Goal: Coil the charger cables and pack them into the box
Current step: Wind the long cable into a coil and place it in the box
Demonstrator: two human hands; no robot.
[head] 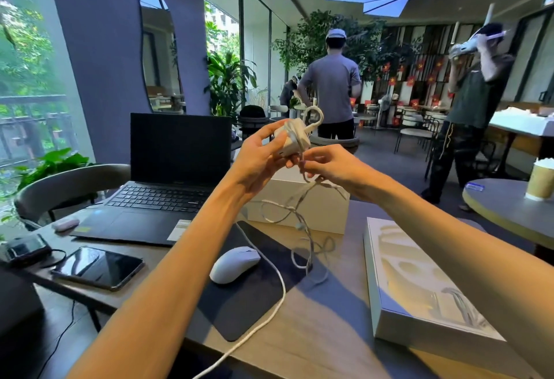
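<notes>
Above the bench (323, 345), at about chest height, I have both hands raised around the white charger brick (292, 139). My left hand (257, 157) is clenched on the brick, fingers curled round its near side with the thumb on top. A few turns of white cable already lie across the brick, and a short loop stands up past its top edge. My right hand (326, 164) is pinched on the thin charger cable (299, 216) just beneath the brick, fingertips closed around the strand. From that pinch the cable hangs loose, falls in tangled loops in front of the open white box (314, 207) and trails onto the black mouse pad (248, 297). A thicker white cord (278, 291) runs across the pad and off the near edge of the bench. The white mouse (235, 263) sits on the pad, near the dangling loops. To the right lies the flat box lid (413, 282). On the left stand an open laptop (168, 181) and a dark phone (99, 267) lying face up. Two people stand further back in the room.
</notes>
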